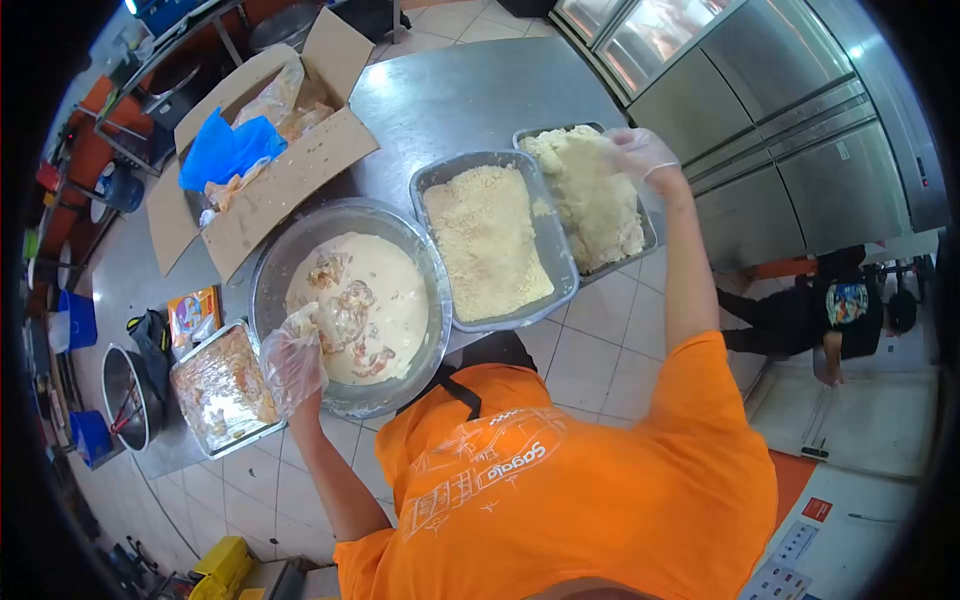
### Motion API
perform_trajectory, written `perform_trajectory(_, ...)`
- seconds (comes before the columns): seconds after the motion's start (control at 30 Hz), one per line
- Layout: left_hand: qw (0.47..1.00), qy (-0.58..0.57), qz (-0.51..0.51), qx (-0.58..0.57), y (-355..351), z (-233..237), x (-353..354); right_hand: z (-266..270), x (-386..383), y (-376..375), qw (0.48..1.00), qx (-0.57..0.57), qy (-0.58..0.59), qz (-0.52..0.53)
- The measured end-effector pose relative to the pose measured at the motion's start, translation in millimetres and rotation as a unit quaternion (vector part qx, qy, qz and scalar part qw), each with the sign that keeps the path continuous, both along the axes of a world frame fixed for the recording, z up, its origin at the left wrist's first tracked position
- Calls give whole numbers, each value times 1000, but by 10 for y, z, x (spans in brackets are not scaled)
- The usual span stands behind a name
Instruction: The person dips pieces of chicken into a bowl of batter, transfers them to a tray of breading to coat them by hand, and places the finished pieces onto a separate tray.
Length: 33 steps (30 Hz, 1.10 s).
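My left hand point(294, 362), in a clear plastic glove, is at the left rim of a large metal bowl point(268, 262). Pale batter point(395, 285) fills the bowl, with pieces of raw meat point(350, 310) partly sunk in it. The glove's wrinkles hide how the left fingers are set. Over the far end of a metal tray point(648, 205), my gloved right hand point(638, 155) is stretched out, fingers slightly blurred and nothing visible in them. Crumb-coated pieces point(595, 200) lie in that tray. Between bowl and tray stands a grey tub point(568, 268) of pale breadcrumbs point(488, 240).
An opened cardboard box point(290, 190) with a blue plastic bag point(228, 152) stands behind the bowl on the steel table point(470, 90). A wrapped foil tray point(225, 390) and a metal bowl point(130, 395) are at left. Steel refrigerators point(770, 110) and another person point(850, 310) are at right.
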<state>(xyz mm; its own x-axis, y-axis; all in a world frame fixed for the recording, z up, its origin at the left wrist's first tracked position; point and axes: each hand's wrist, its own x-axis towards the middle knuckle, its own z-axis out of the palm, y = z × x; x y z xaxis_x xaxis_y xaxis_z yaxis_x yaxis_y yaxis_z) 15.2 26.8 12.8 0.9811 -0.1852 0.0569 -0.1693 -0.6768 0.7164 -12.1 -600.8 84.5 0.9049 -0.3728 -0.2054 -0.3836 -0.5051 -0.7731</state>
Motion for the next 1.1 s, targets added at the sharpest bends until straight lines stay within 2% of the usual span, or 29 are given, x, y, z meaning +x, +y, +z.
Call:
perform_trajectory(0.03,1000,-2,2,0,-20,6,6,105,43,-82,1000,0,-2,2)
perform_trajectory(0.1,999,44,26,-11,-39,19,16,296,135,-268,984,-162,54,-45)
perform_trajectory(0.13,999,41,29,-9,-22,-28,5,267,181,-366,982,-184,32,-37)
perform_trajectory(0.17,999,-28,17,31,14,-120,-29,224,255,-428,982,-181,30,-35)
perform_trajectory(0.2,993,-95,3,72,7,-109,-42,182,323,-432,956,-288,42,-26)
perform_trajectory(0.23,992,-96,3,79,-1,-94,-34,122,386,-433,919,-390,53,-17)
perform_trajectory(0.27,996,-63,7,63,-22,-79,-27,-99,455,-471,894,-446,36,2)
perform_trajectory(0.3,998,-30,11,48,-50,-36,-25,-353,523,-503,899,-437,36,3)
perform_trajectory(0.37,999,-8,3,52,-96,56,-22,-802,624,-477,869,-486,80,-39)
perform_trajectory(0.43,998,12,-2,56,-69,90,-27,-899,630,-326,877,-465,114,-33)
perform_trajectory(0.5,998,-36,-8,56,-11,11,-52,-1053,654,-337,884,-461,65,-38)
perform_trajectory(0.57,994,-77,-17,71,16,18,-72,-929,629,-235,896,-437,74,-36)
perform_trajectory(0.63,999,-6,-4,44,-67,95,-66,-739,571,-173,904,-419,83,-39)
perform_trajectory(0.7,1000,8,-5,29,-148,169,-72,-653,529,-128,952,-282,52,-106)
perform_trajectory(0.8,999,42,3,10,-160,174,-72,-776,595,-349,955,-253,24,-149)
perform_trajectory(0.93,996,86,20,-11,-144,127,-46,-1142,617,-537,943,-321,49,-76)
perform_trajectory(1.0,997,79,0,2,-25,34,-36,-1327,705,-585,927,-345,81,-124)
perform_trajectory(1.07,987,-56,-30,146,150,-170,-39,-1698,777,-821,949,-309,-22,-64)
perform_trajectory(1.1,984,-100,-8,147,152,-205,-73,-1566,806,-823,933,-357,48,-23)
